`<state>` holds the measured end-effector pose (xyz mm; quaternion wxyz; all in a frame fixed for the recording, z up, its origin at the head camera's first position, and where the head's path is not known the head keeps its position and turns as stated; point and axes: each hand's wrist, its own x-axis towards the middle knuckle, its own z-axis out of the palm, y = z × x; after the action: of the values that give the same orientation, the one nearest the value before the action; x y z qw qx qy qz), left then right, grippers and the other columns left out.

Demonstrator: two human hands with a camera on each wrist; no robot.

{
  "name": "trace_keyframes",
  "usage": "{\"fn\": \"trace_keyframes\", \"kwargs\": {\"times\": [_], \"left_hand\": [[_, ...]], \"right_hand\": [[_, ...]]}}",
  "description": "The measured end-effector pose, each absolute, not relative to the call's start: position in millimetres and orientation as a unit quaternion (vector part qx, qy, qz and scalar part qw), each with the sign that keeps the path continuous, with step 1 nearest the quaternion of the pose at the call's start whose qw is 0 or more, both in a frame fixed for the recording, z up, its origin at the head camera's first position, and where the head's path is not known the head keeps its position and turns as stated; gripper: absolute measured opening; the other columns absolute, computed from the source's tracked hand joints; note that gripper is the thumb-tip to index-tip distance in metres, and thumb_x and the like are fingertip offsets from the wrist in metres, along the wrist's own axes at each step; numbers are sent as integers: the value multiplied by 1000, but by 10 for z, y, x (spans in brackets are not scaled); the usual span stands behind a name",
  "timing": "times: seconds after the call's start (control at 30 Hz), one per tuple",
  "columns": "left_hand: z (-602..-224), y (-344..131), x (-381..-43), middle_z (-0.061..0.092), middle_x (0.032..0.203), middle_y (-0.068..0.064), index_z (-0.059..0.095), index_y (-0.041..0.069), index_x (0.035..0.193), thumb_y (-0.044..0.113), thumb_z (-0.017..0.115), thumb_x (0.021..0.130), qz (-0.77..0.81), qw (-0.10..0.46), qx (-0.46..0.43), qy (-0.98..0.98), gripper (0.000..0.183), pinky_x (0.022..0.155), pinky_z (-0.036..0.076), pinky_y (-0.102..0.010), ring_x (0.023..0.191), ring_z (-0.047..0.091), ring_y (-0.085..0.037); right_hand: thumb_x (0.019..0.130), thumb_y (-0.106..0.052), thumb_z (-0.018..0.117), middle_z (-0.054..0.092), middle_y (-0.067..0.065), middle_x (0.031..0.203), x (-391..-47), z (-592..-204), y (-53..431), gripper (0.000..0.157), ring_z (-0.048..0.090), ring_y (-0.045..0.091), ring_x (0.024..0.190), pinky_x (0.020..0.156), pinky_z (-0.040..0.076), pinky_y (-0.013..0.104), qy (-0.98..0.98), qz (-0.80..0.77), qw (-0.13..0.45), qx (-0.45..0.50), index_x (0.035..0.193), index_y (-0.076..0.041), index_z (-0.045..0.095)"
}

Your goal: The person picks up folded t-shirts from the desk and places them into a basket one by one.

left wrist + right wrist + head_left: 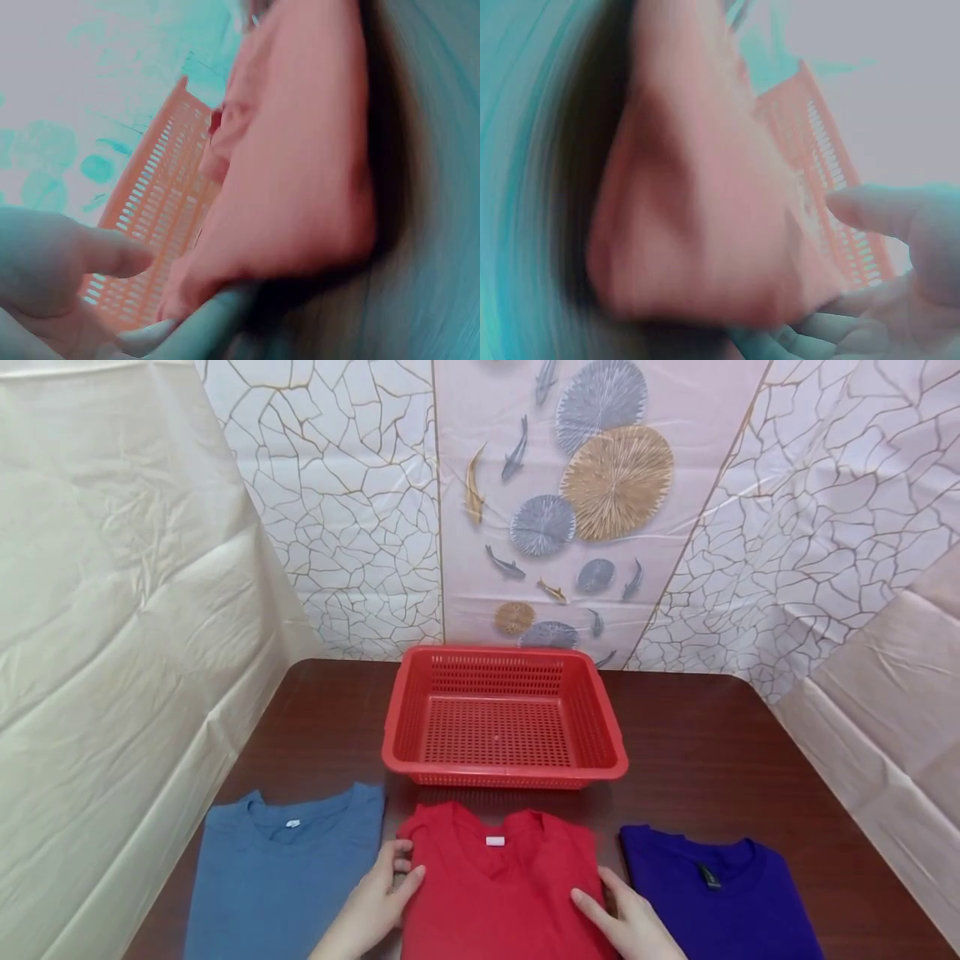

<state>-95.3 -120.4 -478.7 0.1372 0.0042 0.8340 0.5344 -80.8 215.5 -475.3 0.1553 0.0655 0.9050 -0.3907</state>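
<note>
A folded red T-shirt (498,893) with a white neck label lies between my two hands. My left hand (375,889) is at its left edge. In the left wrist view the fingers (214,319) reach along the underside of the cloth, and the thumb (116,251) stands apart above it. At the right edge is my right hand (630,914). The right wrist view has its fingers (832,330) low against the shirt's edge, with the thumb (870,210) raised off the cloth. Fingertips under the shirt are hidden. Both wrist views are blurred.
Behind the red shirt stands a red plastic basket (502,772) with perforated walls and nothing in it. A folded blue T-shirt (277,877) lies to the left, a folded purple-blue T-shirt (720,902) to the right. The dark wooden table (697,752) is enclosed by hanging cloths.
</note>
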Motion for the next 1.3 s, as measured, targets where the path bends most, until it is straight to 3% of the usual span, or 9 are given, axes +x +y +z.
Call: {"fn": "trace_keyframes", "kwargs": {"times": [0.17, 0.33, 0.4, 0.47, 0.63, 0.8, 1.07, 1.3], "left_hand": [[-4807, -1217, -993, 63, 121, -24, 10, -14, 151, 24, 56, 103, 679, 212, -61, 700, 77, 78, 60, -43, 97, 69, -25], [-4884, -1243, -995, 68, 122, -19, 30, -23, 142, 23, 55, 104, 724, 267, -47, 635, 66, 93, 55, -41, 108, 68, -20], [-4911, -1249, -978, 69, 121, -15, 39, -21, 139, 24, 55, 104, 720, 285, -34, 632, 59, 95, 55, -41, 108, 67, -18], [-4930, -1246, -962, 68, 124, -14, 40, -17, 141, 25, 56, 104, 716, 295, -26, 632, 59, 96, 55, -43, 109, 66, -18], [-4961, -1210, -944, 55, 142, -21, 10, -8, 157, 23, 58, 102, 742, 316, -27, 591, 79, 100, 51, -49, 119, 61, -23], [-4981, -1207, -950, 43, 151, -22, -11, 5, 160, 16, 59, 99, 776, 336, -39, 532, 94, 103, 49, -47, 125, 55, -26], [-4980, -1260, -947, 58, 136, -7, -3, 13, 163, 17, 54, 102, 812, 362, -41, 456, 83, 100, 52, -41, 117, 62, -20], [-4844, -1383, -934, 61, 129, -2, -5, 20, 161, 18, 52, 104, 813, 384, -31, 436, 80, 101, 51, -39, 117, 62, -19]], "right_hand": [[103, -32, 57, 74, 18, 106, -833, -4820, 2240, 76, 70, 21, 99, 82, 57, 39, 780, -580, 229, 54, 142, 26, 26], [104, -24, 56, 75, 10, 100, -822, -4857, 2284, 68, 70, 12, 92, 80, 58, 32, 708, -651, 271, 43, 140, 27, 29], [104, -23, 56, 74, 8, 106, -808, -4859, 2275, 66, 69, 13, 97, 84, 57, 34, 678, -676, 283, 46, 142, 24, 30], [104, -23, 56, 72, 8, 112, -792, -4861, 2264, 69, 67, 15, 103, 89, 56, 37, 641, -702, 304, 51, 146, 21, 25], [104, -27, 55, 67, 8, 119, -771, -4886, 2240, 77, 66, 23, 110, 94, 54, 43, 590, -726, 348, 59, 153, 11, 11], [103, -26, 57, 62, 10, 128, -794, -4940, 2251, 86, 64, 25, 113, 96, 53, 46, 602, -717, 345, 65, 156, 6, -3], [101, -27, 60, 54, 15, 138, -786, -4899, 2307, 92, 61, 26, 117, 97, 51, 48, 618, -708, 328, 93, 157, 3, -5], [102, -19, 58, 61, 4, 127, -741, -4708, 2346, 90, 64, 23, 114, 97, 53, 45, 574, -750, 321, 78, 156, -3, -11]]}}
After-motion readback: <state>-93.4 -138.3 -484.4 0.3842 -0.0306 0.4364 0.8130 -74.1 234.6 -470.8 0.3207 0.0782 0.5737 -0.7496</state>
